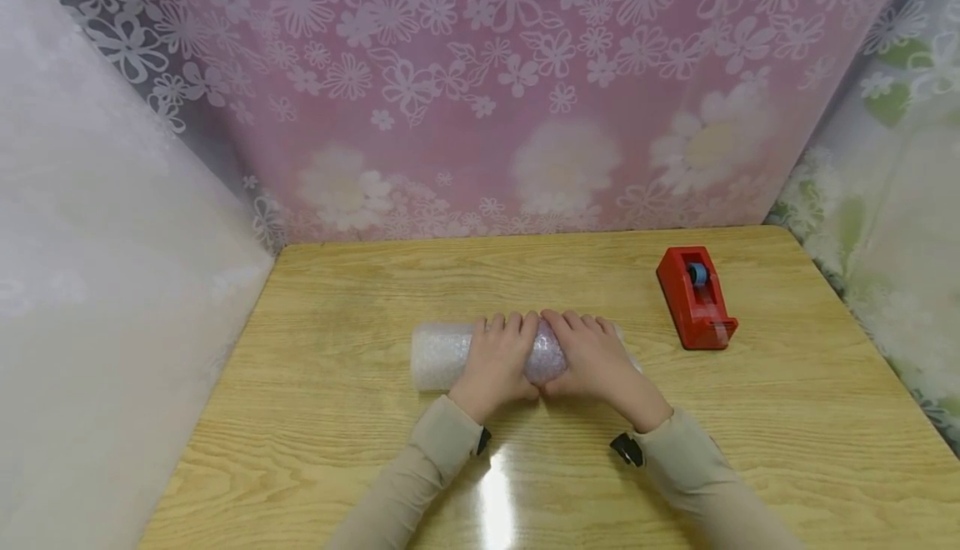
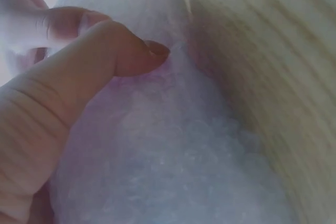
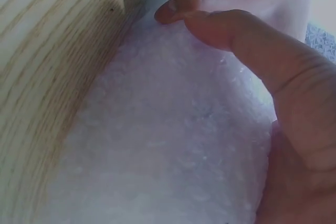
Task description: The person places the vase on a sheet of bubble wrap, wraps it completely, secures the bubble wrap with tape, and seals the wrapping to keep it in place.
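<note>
A roll of bubble wrap (image 1: pixel 438 357) lies crosswise on the wooden table, with a purplish tint showing through its middle. My left hand (image 1: pixel 497 365) grips it just left of centre, fingers over the top and thumb on the near side. Close beside it, my right hand (image 1: pixel 597 367) grips the roll in the same way, the two thumbs nearly meeting. The left wrist view has the left thumb (image 2: pixel 84 72) pressed on the bubbly surface (image 2: pixel 157 150). In the right wrist view the right thumb (image 3: pixel 262 51) lies against the wrap (image 3: pixel 157 129). What is inside the wrap cannot be made out.
A red tape dispenser (image 1: pixel 693 300) with a small blue-cored tape roll stands at the table's back right. Floral curtains (image 1: pixel 487 100) hang behind the table (image 1: pixel 322 467) and along both sides.
</note>
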Motion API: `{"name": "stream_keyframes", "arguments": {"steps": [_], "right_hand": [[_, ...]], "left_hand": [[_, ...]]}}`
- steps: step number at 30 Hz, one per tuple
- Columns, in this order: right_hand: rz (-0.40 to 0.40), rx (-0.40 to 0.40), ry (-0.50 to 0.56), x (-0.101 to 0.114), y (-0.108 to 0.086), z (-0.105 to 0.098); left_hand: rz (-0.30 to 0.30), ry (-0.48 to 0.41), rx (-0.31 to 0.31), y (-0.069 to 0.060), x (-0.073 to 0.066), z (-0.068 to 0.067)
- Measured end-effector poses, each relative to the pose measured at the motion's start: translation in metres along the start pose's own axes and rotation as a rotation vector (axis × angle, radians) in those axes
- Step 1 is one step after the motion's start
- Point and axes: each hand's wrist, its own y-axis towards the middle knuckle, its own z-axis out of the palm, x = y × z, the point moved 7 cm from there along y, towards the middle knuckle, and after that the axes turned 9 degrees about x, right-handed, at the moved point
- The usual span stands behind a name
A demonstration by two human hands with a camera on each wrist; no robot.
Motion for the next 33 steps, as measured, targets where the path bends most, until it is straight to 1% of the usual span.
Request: {"name": "stream_keyframes", "arguments": {"steps": [4, 8, 12, 18, 22, 26, 28, 31, 33], "right_hand": [[0.012, -0.001, -0.025, 0.002, -0.002, -0.001], [0.017, -0.018, -0.070, 0.006, -0.005, -0.002], [0.025, -0.041, -0.114, 0.010, -0.010, -0.001], [0.007, -0.114, -0.171, 0.019, -0.018, 0.002], [-0.005, -0.135, -0.167, 0.022, -0.020, 0.004], [-0.027, -0.163, -0.133, 0.022, -0.020, 0.003], [-0.042, -0.174, -0.115, 0.022, -0.019, 0.002], [-0.057, -0.165, -0.093, 0.021, -0.018, 0.001], [-0.064, -0.159, -0.082, 0.021, -0.017, 0.000]], "left_hand": [[0.005, 0.004, 0.041, 0.001, 0.002, -0.001], [0.003, -0.015, 0.107, 0.002, 0.004, -0.001], [0.016, -0.056, 0.169, 0.003, 0.004, -0.002], [0.029, -0.132, 0.263, 0.004, 0.005, 0.000], [0.032, -0.180, 0.325, 0.004, 0.007, 0.001], [0.038, -0.193, 0.353, 0.006, 0.009, 0.001], [0.035, -0.193, 0.354, 0.007, 0.009, 0.000], [0.026, -0.186, 0.356, 0.006, 0.010, 0.001], [0.019, -0.176, 0.344, 0.006, 0.010, 0.001]]}}
